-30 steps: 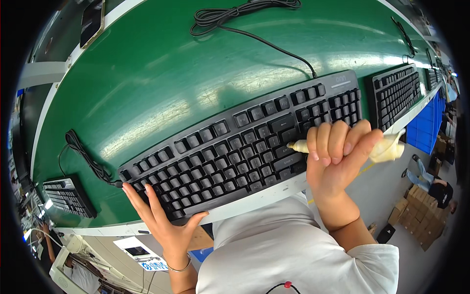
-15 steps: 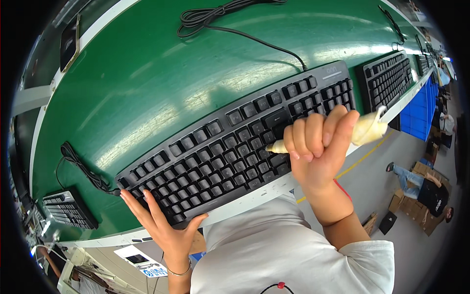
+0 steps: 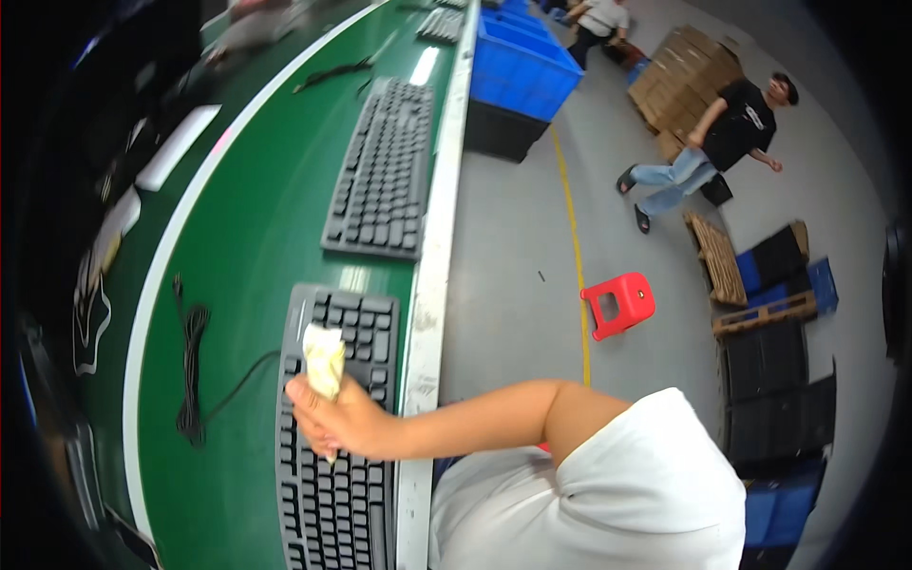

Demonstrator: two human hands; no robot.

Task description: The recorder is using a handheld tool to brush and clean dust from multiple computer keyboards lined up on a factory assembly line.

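Note:
My right hand [image 3: 340, 415] is closed round a stick-like tool [image 3: 325, 359] wrapped in pale yellowish material. Its wrapped end rises above my fist, and a thin tip shows below, over the keys. Exactly what kind of tool it is I cannot make out. Beneath the hand lies a dark grey keyboard [image 3: 334, 513], lengthwise along the green bench; the fist covers part of its keys. A bundled black cable [image 3: 193, 370] runs from its left side. My left hand is outside the picture.
Farther along the green bench [image 3: 237, 256] lie a second keyboard [image 3: 380, 171] and another cable [image 3: 332, 72]. Blue crates [image 3: 522, 71] stand by the bench's right edge. A red stool [image 3: 622, 304] is on the floor, a person [image 3: 736, 123] walks near stacked cartons [image 3: 679, 81].
The view has swung toward the right, so the bench now runs away from me and my left hand has left the picture. My right hand still grips the wrapped tool over the keyboard.

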